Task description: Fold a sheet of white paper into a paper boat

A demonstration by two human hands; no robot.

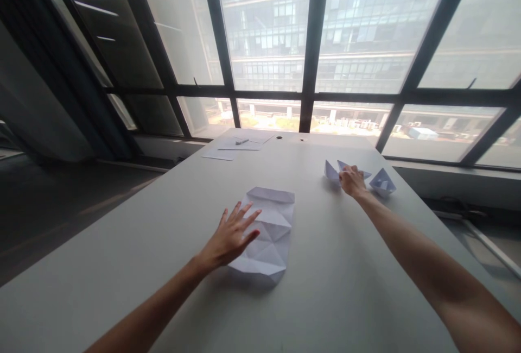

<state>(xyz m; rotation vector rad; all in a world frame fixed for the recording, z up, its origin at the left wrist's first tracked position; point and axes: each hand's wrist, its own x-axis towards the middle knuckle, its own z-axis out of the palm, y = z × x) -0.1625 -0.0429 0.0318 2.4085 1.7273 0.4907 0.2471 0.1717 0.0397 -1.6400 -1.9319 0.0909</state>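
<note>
A creased sheet of white paper (273, 217) lies unfolded in the middle of the table, its fold lines crossing and its edges lifting a little. Over its left side my left hand (233, 235) is spread with fingers apart; whether it presses on the paper I cannot tell. Farther off to the right, my right hand (351, 179) closes its fingers on a folded paper boat (362, 172), which it partly hides. Another folded paper piece (331, 171) shows just left of that hand. To its right sits a separate paper boat (383, 183).
The white table (171, 244) runs to the window wall. Near its far left corner lie several flat sheets of paper (220, 153) with a pen-like object (241, 142) on top. A dark round hole (279, 137) marks the far edge. A dark curtain (77, 70) hangs at left.
</note>
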